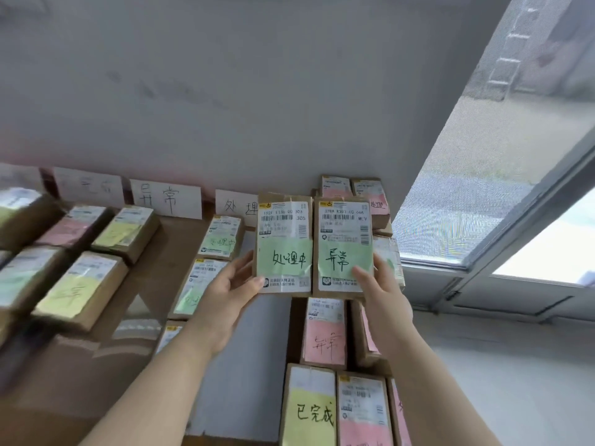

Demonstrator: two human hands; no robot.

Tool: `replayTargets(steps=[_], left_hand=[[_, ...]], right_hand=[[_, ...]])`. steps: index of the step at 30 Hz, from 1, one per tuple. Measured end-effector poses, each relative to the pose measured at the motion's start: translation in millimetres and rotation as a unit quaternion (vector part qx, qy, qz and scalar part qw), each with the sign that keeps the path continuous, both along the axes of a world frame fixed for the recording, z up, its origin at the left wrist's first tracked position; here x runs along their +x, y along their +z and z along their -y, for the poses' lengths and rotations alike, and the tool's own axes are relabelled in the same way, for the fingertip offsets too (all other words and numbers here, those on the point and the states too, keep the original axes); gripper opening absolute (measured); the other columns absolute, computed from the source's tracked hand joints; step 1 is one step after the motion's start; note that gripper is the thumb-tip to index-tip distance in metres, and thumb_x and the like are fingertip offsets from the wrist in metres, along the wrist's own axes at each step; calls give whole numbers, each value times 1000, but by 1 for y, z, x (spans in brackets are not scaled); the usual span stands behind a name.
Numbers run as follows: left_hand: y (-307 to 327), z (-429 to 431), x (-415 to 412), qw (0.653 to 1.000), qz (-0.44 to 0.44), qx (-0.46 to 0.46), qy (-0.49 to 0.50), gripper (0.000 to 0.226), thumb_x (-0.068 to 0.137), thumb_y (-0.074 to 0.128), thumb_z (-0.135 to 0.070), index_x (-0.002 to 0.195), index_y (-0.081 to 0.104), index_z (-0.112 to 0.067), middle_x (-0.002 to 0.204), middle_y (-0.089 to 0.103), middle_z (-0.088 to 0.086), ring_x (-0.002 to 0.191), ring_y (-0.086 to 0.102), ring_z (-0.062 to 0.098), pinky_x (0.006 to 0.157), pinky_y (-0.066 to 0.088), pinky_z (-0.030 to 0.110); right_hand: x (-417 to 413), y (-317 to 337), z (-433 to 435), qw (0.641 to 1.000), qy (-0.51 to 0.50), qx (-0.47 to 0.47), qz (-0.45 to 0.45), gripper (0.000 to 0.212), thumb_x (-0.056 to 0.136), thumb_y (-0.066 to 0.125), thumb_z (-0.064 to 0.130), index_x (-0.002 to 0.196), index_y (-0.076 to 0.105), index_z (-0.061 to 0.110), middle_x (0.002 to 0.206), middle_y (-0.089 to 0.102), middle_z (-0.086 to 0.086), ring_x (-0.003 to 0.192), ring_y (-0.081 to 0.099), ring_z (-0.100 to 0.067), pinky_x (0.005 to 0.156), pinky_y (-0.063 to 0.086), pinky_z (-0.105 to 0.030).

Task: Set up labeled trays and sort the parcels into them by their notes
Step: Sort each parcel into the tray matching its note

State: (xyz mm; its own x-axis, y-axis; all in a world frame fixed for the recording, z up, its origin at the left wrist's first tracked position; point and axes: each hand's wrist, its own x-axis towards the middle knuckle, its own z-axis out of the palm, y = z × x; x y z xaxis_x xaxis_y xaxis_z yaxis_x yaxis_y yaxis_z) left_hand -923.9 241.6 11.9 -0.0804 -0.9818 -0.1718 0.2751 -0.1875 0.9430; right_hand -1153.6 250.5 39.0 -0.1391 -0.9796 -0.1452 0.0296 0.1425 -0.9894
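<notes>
Presently, head view only: two parcels are held up side by side, touching, faces to the camera. The left hand (230,284) grips the left parcel (285,243) at its lower left edge, thumb on the front; its green note reads 处理中. The right hand (380,284) clasps the right parcel (345,249) at its lower right corner, green note reading 异常. Both hands are closed around their loads.

Progress — white label cards stand against the wall, one reading 异常 (165,198), another beginning 处理 (236,206) and partly hidden. Several parcels already lie in front of the cards at left (80,284). An unsorted stack (325,333) with mixed pink and yellow notes lies below the hands — sorting appears roughly midway, with much left.
</notes>
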Motion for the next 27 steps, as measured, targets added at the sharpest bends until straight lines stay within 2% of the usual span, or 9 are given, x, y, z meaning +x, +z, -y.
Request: replayTargets(steps=[1, 2, 4, 6, 9, 15, 19, 23, 27], left_hand=[[2, -3, 8, 1000, 8, -7, -11, 45, 89, 59, -1, 129, 51, -23, 119, 68, 1, 113, 62, 14, 95, 50, 24], [5, -6, 16, 1000, 15, -16, -23, 50, 86, 66, -6, 130, 50, -23, 121, 67, 1, 115, 61, 15, 98, 49, 27], [10, -12, 30, 998, 22, -28, -46, 66, 71, 75, -23, 132, 49, -23, 124, 66, 1, 119, 58, 17, 103, 45, 33], [14, -18, 39, 997, 23, -31, -63, 74, 62, 75, -31, 132, 50, -23, 125, 65, 0, 121, 57, 17, 103, 41, 34], [15, -32, 47, 995, 44, -29, -82, 57, 69, 72, -21, 122, 54, -28, 120, 67, -3, 118, 59, 15, 105, 41, 36], [4, -64, 53, 987, 99, -26, -123, 42, 90, 64, -14, 121, 53, -40, 120, 66, -14, 118, 57, 5, 109, 39, 37], [-1, -84, 53, 984, 128, -15, -124, 38, 90, 65, -25, 118, 52, -47, 116, 66, -20, 116, 57, 1, 109, 38, 37], [1, -102, 47, 983, 147, -8, -110, 34, 90, 64, -28, 114, 53, -51, 113, 66, -26, 114, 55, -3, 107, 40, 33], [4, -126, 37, 988, 135, 11, -71, 38, 88, 67, -29, 117, 52, -49, 108, 67, -28, 108, 58, -7, 99, 43, 26]], right_hand=[[6, 2, -6, 1000, -8, 4, -13, 29, 96, 50, 13, 123, 46, 23, 103, 61, 10, 68, 56, 24, 57, 39, 2], [11, 0, -12, 1000, -11, 8, -17, 28, 96, 52, 16, 122, 47, 23, 109, 62, 8, 75, 58, 21, 62, 42, -1], [23, -3, -22, 1000, -13, 7, -15, 30, 94, 55, 21, 122, 48, 27, 120, 63, 3, 98, 63, 2, 76, 50, -14], [33, -6, -31, 999, -29, 3, 19, 30, 93, 56, 19, 120, 49, 28, 120, 64, 1, 105, 64, -12, 87, 53, -29], [45, -9, -49, 998, -41, 7, 56, 36, 93, 56, 15, 127, 48, 21, 114, 68, -3, 102, 66, -20, 93, 51, -45], [48, -23, -90, 995, -47, 43, 76, 37, 91, 58, 14, 126, 50, 20, 106, 72, -5, 99, 69, -26, 94, 50, -51], [44, -29, -105, 997, -27, 56, 45, 45, 88, 64, 17, 131, 49, 21, 108, 71, -3, 96, 70, -21, 90, 54, -45], [40, -28, -116, 998, -9, 61, 25, 47, 88, 65, 20, 131, 46, 25, 110, 69, 0, 89, 71, -13, 67, 54, -25], [31, -26, -132, 997, -8, 77, 23, 46, 89, 64, 23, 132, 46, 20, 111, 69, 0, 91, 70, -13, 65, 54, -22]])
